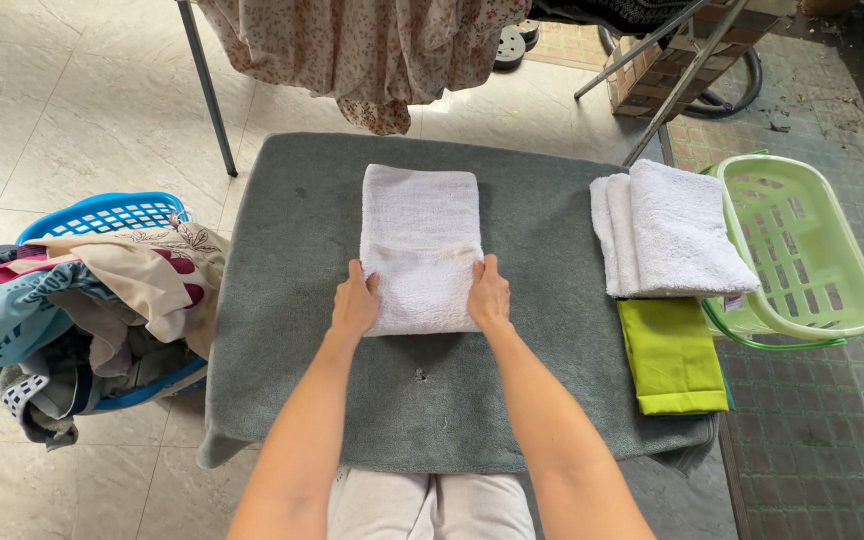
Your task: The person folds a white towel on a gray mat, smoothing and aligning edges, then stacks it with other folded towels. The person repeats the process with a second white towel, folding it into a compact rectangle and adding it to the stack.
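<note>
A white towel [419, 240], folded into a long rectangle, lies in the middle of a table covered with a grey cloth [292, 330]. My left hand [355, 303] grips the towel's near left corner. My right hand [489, 293] grips the near right corner. Both hands have fingers curled over the near edge of the towel.
A folded white towel [667, 228] and a folded green cloth [670, 355] lie at the table's right. An empty light green basket [802, 250] sits beyond them. A blue basket [102, 215] heaped with mixed laundry [92, 310] stands at the left. Clothes [372, 50] hang on a rack behind.
</note>
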